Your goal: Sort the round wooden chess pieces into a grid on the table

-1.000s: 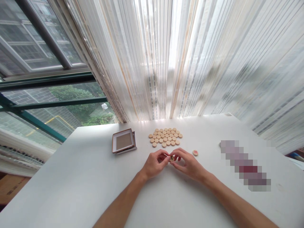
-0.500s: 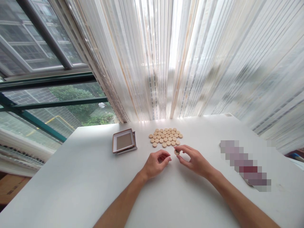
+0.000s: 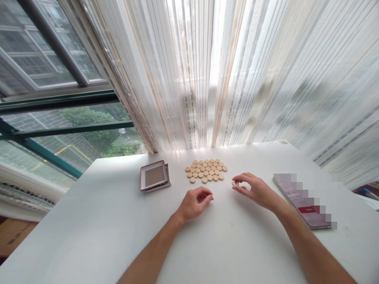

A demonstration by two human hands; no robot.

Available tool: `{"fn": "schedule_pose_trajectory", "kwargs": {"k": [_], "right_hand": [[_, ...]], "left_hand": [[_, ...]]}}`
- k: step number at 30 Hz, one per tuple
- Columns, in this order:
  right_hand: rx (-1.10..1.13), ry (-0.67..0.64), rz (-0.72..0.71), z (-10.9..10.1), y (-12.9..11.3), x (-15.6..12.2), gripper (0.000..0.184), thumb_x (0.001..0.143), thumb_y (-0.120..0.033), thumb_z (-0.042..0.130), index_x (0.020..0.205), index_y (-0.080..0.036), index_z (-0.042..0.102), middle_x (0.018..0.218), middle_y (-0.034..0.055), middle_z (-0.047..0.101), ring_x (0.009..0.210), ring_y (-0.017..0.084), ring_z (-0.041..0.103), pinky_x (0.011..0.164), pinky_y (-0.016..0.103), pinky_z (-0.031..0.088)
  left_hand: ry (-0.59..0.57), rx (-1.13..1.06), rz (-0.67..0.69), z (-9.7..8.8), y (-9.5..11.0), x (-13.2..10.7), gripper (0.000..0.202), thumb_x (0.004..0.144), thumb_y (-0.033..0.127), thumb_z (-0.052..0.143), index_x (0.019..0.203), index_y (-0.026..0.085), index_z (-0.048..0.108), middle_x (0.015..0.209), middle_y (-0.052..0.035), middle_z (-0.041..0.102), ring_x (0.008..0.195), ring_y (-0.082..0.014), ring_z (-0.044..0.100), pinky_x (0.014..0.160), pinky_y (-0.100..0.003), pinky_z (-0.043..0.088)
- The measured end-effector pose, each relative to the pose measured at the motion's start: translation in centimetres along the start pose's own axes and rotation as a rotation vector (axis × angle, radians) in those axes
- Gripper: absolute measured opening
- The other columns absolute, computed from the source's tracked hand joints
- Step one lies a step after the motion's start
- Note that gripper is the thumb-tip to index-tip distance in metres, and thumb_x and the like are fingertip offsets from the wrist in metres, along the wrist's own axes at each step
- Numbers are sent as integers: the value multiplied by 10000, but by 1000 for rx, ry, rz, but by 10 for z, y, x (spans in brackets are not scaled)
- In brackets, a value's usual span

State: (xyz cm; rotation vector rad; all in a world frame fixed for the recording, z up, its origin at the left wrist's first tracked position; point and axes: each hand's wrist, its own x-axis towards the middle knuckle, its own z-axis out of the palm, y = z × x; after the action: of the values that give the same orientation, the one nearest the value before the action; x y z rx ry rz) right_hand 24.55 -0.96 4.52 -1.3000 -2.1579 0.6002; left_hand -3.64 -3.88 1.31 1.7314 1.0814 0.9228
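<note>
Right hand: the bare right hand (image 3: 256,192) is reaching over the middle-right of the white flat table (image 3: 103,221).
Right grip: thumb and fingers are holding a small round pale wooden disc with a dark character (image 3: 235,183) by its edge.
Held disc position: the disc is sitting to the right of the disc group, at the left end of the right hand; whether it is touching the table cannot be told.
Second disc: a round pale disc with a red mark (image 3: 243,187) is lying just right of the held disc, partly hidden by the fingers.
Left hand: the bare left hand (image 3: 192,203) is resting near the table centre, on the near side of the disc group.
Left grip: the fingers are curling toward the thumb, leaving a narrow gap at most; contact between the tips cannot be told.
Disc group: many plain pale wooden discs (image 3: 205,173) are lying close together in rough rows, far of the left hand.
Container: a shallow brown-rimmed rectangular box (image 3: 154,176) is standing left of the group.
Right side: a flat pinkish rectangular item (image 3: 296,201), partly blurred, is lying beyond the right forearm.
</note>
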Motion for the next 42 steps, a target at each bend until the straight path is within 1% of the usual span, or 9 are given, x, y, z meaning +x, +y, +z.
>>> {"fn": "schedule_pose_trajectory", "kwargs": {"k": [3, 7, 12, 15, 19, 29, 42], "right_hand": [[-36, -7, 10, -3, 4, -1, 264, 901, -486, 602, 1059, -294, 693, 1035, 66, 659, 947, 242, 640, 853, 396, 564], [-29, -57, 4, 0, 4, -2, 277, 921, -432, 558, 1125, -291, 681, 1061, 73, 635, 893, 218, 642, 820, 373, 574], [-51, -74, -31, 0, -2, -3, 249, 902, -339, 551, 1112, -287, 673, 1063, 67, 648, 998, 239, 610, 826, 358, 567], [-74, -89, -47, -1, -3, -3, 216, 893, -310, 551, 1073, -277, 667, 1035, 62, 665, 995, 244, 595, 845, 374, 550], [-84, -105, -52, 0, -2, -3, 177, 890, -308, 561, 1027, -271, 667, 988, 58, 673, 970, 243, 589, 840, 374, 536], [-109, -125, -44, 1, 0, -3, 160, 886, -296, 568, 1008, -257, 664, 955, 56, 671, 950, 236, 586, 835, 366, 506], [-151, -132, -16, 0, -1, -3, 142, 878, -295, 563, 967, -257, 668, 919, 48, 669, 897, 235, 591, 822, 375, 496]], "left_hand": [[0, 5, 1, 0, 1, 0, 187, 901, 337, 621, 969, 179, 694, 877, -50, 756, 768, -163, 681, 715, -258, 529], [-3, 4, 8, 0, 2, 0, 185, 904, 334, 613, 965, 181, 696, 881, -50, 757, 782, -166, 686, 727, -261, 533], [-3, 18, 7, 0, 2, 0, 179, 902, 328, 612, 960, 183, 701, 882, -46, 762, 784, -164, 688, 719, -253, 528], [-5, 16, 2, 0, 3, 0, 179, 903, 328, 610, 953, 181, 699, 881, -47, 763, 780, -163, 688, 714, -252, 526], [-13, 14, 2, 0, 4, -1, 176, 908, 323, 605, 956, 181, 697, 883, -47, 763, 781, -161, 687, 719, -253, 523], [-13, 17, 9, 0, 3, 0, 165, 907, 314, 609, 941, 179, 698, 873, -44, 762, 760, -152, 677, 696, -242, 513], [-24, 12, 16, 0, 4, -1, 175, 910, 321, 604, 939, 174, 696, 880, -53, 759, 778, -162, 684, 729, -254, 529]]}}
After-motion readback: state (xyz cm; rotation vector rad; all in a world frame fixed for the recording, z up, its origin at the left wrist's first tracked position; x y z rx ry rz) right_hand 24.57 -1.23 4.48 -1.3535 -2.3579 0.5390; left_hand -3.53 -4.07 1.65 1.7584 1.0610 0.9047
